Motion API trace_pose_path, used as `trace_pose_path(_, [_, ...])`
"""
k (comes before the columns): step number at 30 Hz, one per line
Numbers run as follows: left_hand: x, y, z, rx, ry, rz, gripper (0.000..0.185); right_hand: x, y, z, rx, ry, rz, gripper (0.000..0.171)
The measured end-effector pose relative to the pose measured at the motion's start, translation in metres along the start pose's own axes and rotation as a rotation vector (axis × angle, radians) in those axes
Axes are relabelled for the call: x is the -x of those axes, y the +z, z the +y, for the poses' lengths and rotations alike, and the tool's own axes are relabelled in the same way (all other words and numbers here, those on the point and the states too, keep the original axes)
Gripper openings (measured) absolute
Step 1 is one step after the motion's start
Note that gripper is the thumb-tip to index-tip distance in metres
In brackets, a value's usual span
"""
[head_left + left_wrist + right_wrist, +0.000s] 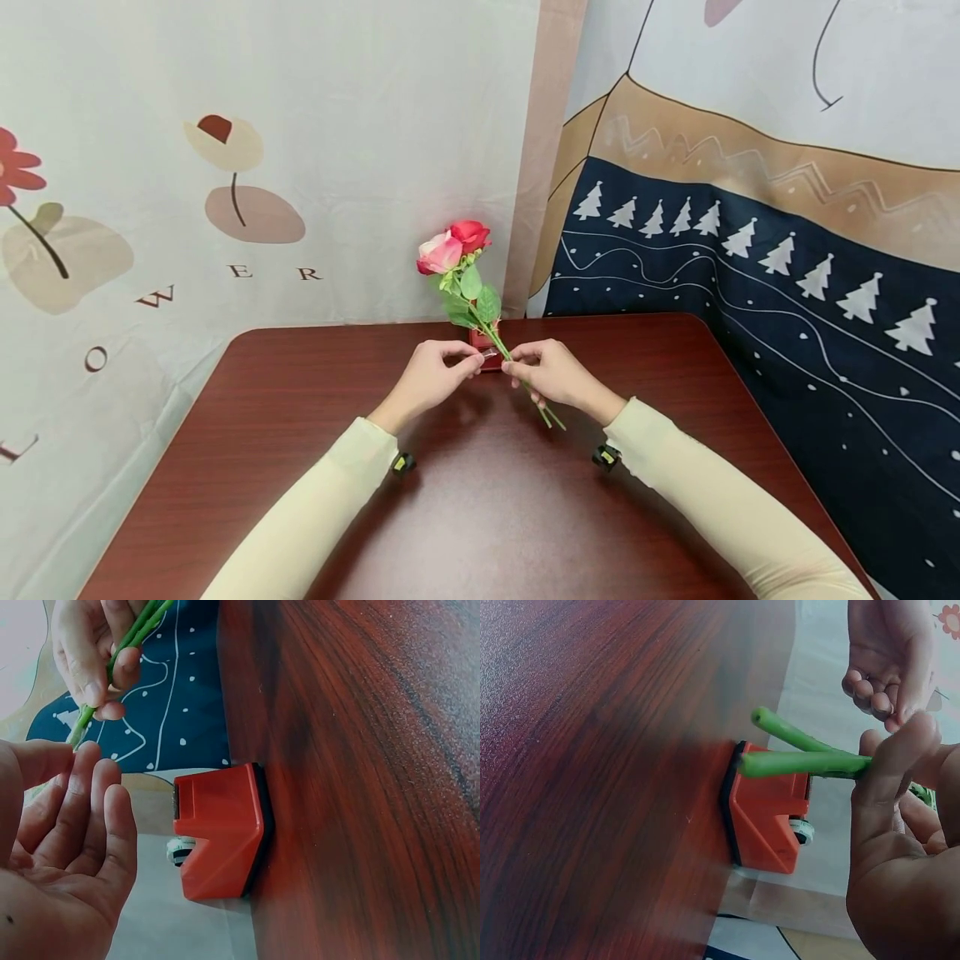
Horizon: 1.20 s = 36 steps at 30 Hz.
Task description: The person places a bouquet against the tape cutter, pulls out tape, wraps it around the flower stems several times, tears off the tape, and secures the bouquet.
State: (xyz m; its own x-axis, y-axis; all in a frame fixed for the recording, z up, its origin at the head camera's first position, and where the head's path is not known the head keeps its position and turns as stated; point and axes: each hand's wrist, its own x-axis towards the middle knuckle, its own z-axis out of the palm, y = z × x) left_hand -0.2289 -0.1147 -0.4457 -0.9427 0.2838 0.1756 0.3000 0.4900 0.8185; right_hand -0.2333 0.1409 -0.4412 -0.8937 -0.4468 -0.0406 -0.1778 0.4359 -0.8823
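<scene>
Two artificial roses, a red one [470, 236] and a pink-and-white one [441, 252], stand together above the back of the table, leaning left. My right hand [553, 372] grips their crossed green stems [802, 761] near the lower part, with two cut ends sticking out below the fingers. Between thumb and forefinger, my left hand [437, 375] pinches a small piece of clear tape [489, 354], which reaches to the stems. Its other fingers are loosely bent, as the left wrist view shows. Behind both hands sits a red tape dispenser [221, 840], partly covered by stems and leaves in the head view.
The dark red-brown wooden table [465, 517] has its back edge against a pale printed curtain [390, 150]. A navy cloth with white trees [675, 250] hangs along the right side. A white-and-dark tape roll [180, 851] shows in the dispenser's notch.
</scene>
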Motion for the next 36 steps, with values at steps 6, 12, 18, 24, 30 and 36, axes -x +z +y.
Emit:
trace_pose_path(6, [-0.0007,-0.0001,0.0041,-0.001,0.003,0.011,0.016,0.0015,-0.0017,-0.0018,0.007,-0.020,-0.019,0.025])
trace_pose_path(12, [-0.0007,-0.0017,0.0072,0.018,-0.009,0.023,0.016,0.0014,-0.0032,-0.0003,-0.062,-0.016,-0.057,0.022])
trace_pose_path(18, [0.0003,-0.0041,0.0084,0.019,-0.002,0.020,0.012,0.0009,-0.0033,-0.0004,-0.114,-0.003,-0.083,0.021])
trace_pose_path(24, [0.0039,-0.0041,0.0091,0.016,-0.010,0.010,0.012,0.0002,0.0010,0.0029,-0.084,0.009,-0.086,0.024])
trace_pose_path(30, [0.0051,-0.0020,0.0093,0.005,-0.016,0.017,0.014,0.0012,0.0044,0.0035,-0.090,0.021,-0.111,0.028])
trace_pose_path(36, [0.0029,-0.0020,0.0098,0.010,-0.007,0.022,0.010,0.0012,0.0059,0.0023,-0.128,0.022,-0.116,0.018])
